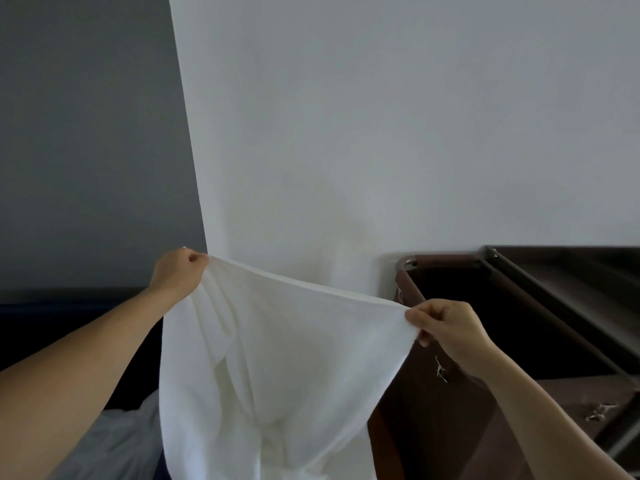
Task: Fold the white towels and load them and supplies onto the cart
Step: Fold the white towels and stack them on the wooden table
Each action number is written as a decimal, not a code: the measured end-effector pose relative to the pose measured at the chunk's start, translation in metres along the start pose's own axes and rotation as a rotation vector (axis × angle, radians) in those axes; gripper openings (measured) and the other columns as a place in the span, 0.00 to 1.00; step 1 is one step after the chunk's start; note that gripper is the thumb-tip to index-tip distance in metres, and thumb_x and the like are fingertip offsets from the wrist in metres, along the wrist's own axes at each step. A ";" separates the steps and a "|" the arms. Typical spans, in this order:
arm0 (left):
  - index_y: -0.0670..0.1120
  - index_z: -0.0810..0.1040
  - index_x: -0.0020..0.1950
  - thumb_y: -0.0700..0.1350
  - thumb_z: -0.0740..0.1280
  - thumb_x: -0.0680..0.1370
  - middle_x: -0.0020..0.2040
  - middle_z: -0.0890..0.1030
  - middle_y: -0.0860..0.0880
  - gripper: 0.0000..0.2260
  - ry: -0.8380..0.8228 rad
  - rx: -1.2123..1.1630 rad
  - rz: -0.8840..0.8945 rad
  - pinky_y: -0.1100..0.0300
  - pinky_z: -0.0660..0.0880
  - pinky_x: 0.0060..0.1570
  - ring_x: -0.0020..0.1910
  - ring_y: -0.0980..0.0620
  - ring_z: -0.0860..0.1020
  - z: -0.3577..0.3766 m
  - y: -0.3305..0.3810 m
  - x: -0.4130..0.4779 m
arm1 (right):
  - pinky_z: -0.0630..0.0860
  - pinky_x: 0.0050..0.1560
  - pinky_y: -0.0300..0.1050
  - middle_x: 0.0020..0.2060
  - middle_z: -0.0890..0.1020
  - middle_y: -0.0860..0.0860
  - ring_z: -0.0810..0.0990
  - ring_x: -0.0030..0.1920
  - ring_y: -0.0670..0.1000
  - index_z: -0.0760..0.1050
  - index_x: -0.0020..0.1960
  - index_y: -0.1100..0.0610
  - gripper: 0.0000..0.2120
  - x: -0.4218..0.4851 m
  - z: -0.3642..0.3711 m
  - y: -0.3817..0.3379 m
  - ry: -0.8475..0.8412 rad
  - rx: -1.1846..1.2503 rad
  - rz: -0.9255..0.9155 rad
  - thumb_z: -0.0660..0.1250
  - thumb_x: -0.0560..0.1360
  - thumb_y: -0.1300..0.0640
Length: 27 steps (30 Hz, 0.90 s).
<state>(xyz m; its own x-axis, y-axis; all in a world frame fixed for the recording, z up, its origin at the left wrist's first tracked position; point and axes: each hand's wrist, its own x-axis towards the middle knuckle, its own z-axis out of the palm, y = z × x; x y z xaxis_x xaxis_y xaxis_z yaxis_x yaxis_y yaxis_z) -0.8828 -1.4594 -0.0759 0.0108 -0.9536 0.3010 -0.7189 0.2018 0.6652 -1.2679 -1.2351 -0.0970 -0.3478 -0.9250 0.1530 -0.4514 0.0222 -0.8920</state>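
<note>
A white towel hangs spread in front of me, held up by its top edge. My left hand pinches the towel's upper left corner, raised a little higher. My right hand pinches the upper right corner, lower and nearer to me. The towel's lower part drops out of the frame at the bottom. The brown cart stands to the right, with its dark bag opening just behind my right hand.
A white wall fills the view ahead, and a grey wall lies to the left. A dark blue surface and some pale fabric lie at lower left. The cart's metal frame bars run along the right side.
</note>
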 end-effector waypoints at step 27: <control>0.48 0.80 0.50 0.50 0.64 0.81 0.41 0.82 0.53 0.09 -0.173 -0.175 0.230 0.64 0.73 0.42 0.41 0.54 0.79 0.088 0.083 -0.151 | 0.83 0.45 0.62 0.30 0.85 0.55 0.85 0.32 0.56 0.78 0.46 0.57 0.04 0.001 0.126 -0.053 -0.076 0.117 0.185 0.67 0.72 0.63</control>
<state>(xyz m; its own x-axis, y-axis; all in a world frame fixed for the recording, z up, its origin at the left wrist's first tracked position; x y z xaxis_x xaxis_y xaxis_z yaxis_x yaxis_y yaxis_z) -1.0056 -1.3188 -0.1265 -0.2667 -0.8992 0.3469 -0.5587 0.4375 0.7046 -1.1405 -1.2856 -0.1031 -0.3504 -0.9355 -0.0460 -0.2859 0.1536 -0.9459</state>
